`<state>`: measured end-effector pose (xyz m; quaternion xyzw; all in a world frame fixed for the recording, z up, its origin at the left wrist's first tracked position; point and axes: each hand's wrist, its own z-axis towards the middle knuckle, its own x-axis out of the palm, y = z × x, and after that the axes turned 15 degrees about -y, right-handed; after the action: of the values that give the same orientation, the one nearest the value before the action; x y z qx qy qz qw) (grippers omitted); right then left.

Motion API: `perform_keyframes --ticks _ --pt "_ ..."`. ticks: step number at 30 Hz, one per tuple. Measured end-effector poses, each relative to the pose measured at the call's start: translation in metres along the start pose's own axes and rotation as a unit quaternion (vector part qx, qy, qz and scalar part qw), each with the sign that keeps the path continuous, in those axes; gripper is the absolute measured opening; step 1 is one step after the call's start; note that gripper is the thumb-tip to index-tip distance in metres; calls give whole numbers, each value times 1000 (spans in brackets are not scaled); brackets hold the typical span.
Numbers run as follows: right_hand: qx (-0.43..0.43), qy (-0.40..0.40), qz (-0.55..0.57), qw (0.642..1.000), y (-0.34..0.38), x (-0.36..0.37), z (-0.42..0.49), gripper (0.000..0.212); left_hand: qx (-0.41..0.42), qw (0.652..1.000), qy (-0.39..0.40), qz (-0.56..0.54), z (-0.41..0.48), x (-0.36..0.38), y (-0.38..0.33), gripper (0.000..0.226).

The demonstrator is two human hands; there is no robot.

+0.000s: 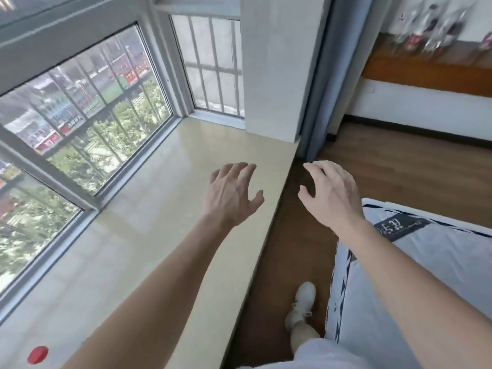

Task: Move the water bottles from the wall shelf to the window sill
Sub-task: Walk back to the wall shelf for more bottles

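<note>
A broad cream window sill (149, 214) runs below the barred windows on the left. My left hand (231, 193) hovers over its right part, fingers spread and loosely bent, holding nothing. My right hand (330, 193) hangs over the wooden floor just past the sill's edge, also empty with fingers relaxed. Blurred water bottles (436, 35) with red labels stand on a wooden wall shelf (426, 73) at the top right, far from both hands. A red bottle cap (38, 355) shows on the sill at the bottom left.
A white pillar (274, 75) and a blue-grey curtain (324, 83) separate the sill from the shelf wall. A bed with white and navy bedding (399, 288) lies at the lower right. My white shoe (302, 304) stands on the narrow strip of brown floor between sill and bed.
</note>
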<state>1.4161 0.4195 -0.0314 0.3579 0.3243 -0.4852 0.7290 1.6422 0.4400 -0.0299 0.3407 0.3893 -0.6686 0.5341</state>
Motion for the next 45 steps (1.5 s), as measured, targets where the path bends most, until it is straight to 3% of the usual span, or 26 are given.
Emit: perform_keyframes --ticks 18,29,45 --pt "82 -29 -21 996 -276 67 159 42 79 996 1 -39 255 168 -173 53" --pt "129 -41 -55 989 -369 104 227 42 129 990 2 -55 367 254 -229 55" --pt "201 -33 -129 971 -485 186 435 46 187 977 26 -100 625 375 -268 57"
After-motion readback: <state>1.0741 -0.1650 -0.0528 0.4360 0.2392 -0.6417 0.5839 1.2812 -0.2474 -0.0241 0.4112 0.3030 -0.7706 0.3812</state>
